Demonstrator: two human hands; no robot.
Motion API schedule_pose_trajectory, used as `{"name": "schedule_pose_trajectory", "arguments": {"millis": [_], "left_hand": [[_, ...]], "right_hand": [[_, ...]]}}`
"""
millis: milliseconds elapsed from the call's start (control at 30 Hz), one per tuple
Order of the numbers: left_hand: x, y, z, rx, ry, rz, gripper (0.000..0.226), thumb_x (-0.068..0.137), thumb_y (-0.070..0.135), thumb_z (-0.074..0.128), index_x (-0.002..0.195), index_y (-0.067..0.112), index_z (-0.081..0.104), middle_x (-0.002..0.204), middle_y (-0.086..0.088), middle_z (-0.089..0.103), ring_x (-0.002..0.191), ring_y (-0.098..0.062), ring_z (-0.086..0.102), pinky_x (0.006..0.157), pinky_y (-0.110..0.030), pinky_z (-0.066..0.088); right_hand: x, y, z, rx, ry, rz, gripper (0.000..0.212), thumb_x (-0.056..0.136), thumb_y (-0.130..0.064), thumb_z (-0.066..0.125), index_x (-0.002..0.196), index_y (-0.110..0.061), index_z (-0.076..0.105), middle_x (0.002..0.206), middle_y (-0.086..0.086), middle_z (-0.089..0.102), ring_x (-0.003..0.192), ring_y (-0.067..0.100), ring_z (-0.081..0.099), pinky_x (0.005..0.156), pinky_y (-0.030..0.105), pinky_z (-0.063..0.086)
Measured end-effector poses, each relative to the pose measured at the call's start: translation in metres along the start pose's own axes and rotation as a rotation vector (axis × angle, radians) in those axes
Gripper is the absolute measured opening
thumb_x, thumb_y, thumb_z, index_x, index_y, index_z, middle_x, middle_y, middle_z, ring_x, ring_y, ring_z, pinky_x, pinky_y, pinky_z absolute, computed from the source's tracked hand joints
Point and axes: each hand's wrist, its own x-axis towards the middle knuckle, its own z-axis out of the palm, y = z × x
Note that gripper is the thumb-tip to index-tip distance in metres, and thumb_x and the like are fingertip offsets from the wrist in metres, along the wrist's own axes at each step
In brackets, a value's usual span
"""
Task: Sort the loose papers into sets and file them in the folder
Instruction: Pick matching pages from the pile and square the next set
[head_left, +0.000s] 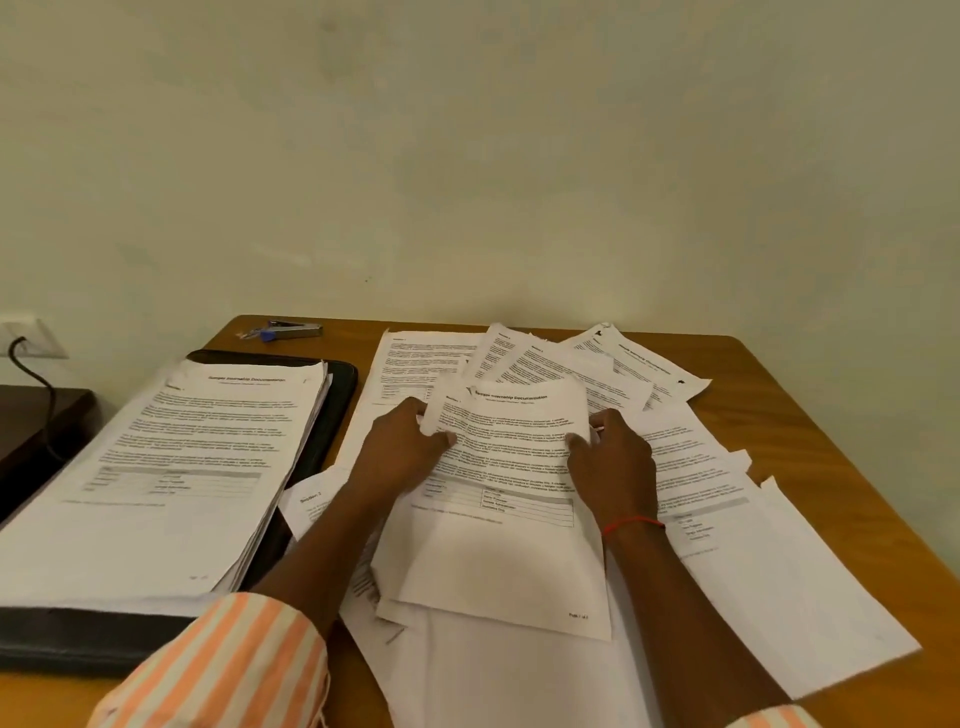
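Left hand (402, 441) and right hand (613, 452) are pinching the top sheet (509, 499) by its side edges, between them; loose papers (727, 493) lying underneath, folder (337, 395) sitting left.

Printed loose papers (571, 364) lie scattered right of the black folder (340, 395) (a thick stack (182, 467) on it).
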Motion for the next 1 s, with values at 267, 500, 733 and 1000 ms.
{"name": "schedule_pose_trajectory", "arguments": {"millis": [267,500,733,1000], "left_hand": [[-0.002,0.001,-0.003,-0.061,0.073,0.035,0.021,0.097,0.028,0.065,0.116,0.023,0.056,0.126,-0.002,0.066,0.088,-0.014,0.061,0.071,-0.025,0.049],[-0.009,-0.006,0.006,-0.154,0.042,0.027,0.029,0.097,0.030,0.066,0.124,0.019,0.060,0.129,-0.001,0.066,0.097,-0.015,0.060,0.084,-0.031,0.048],[-0.010,-0.008,0.012,-0.117,0.059,0.040,0.027,0.100,0.029,0.061,0.124,0.017,0.062,0.119,0.003,0.066,0.085,-0.007,0.056,0.063,-0.013,0.038],[-0.006,-0.012,0.018,-0.100,0.054,0.032,0.028,0.100,0.035,0.060,0.121,0.018,0.066,0.121,0.001,0.070,0.088,-0.011,0.060,0.074,-0.021,0.048]], "right_hand": [[0.001,0.004,0.003,-0.018,-0.027,-0.014,0.033,0.090,-0.018,0.071,0.119,-0.011,0.058,0.116,0.012,0.069,0.106,0.029,0.066,0.079,0.029,0.049],[0.003,0.009,0.008,-0.052,-0.034,-0.049,0.035,0.085,-0.019,0.074,0.115,-0.011,0.058,0.115,0.011,0.063,0.109,0.028,0.059,0.088,0.037,0.048],[0.041,0.002,0.000,-0.101,0.019,-0.049,0.024,0.091,-0.024,0.067,0.109,-0.009,0.066,0.108,0.011,0.069,0.102,0.028,0.064,0.086,0.035,0.052],[0.142,0.010,0.009,-0.218,-0.010,0.042,0.027,0.094,-0.018,0.058,0.117,-0.006,0.065,0.123,0.018,0.065,0.117,0.036,0.057,0.099,0.041,0.045]]}}
